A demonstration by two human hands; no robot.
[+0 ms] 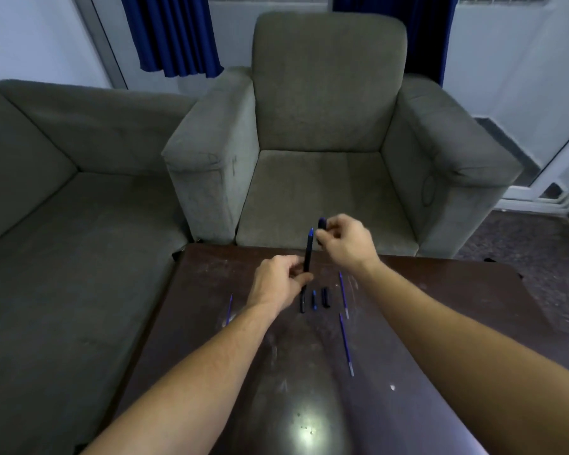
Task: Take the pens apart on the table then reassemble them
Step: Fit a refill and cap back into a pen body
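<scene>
Above the far part of the table (pixel 440 323), the left hand (pixel 276 284) holds a pen (pixel 308 254) upright, pinched at its lower end, with the blue tip pointing up. The right hand (pixel 342 241) is just beside the tip, a little higher, and its fingers are closed on a small dark cap (pixel 322 223). The cap and the tip are near each other but do not touch.

Below the hands, three short dark parts (pixel 313 300) lie side by side on the table, close together; the leftmost one is partly hidden by the left hand. Two thin refills lie to the right of them, one (pixel 343 293) under the right wrist and one (pixel 346 344) nearer to the person, both apart from the short parts. A third refill (pixel 229 308) lies alone at the left, near the left edge of the table.

The near half of the table is bare and shows scratches and a bright reflection of light. The far edge of the table is close behind the hands, and it almost meets the seat of a grey armchair (pixel 326 126). A grey sofa (pixel 63 192) stands along the left edge. At the right, dark floor (pixel 539 244) is open beside the table.
</scene>
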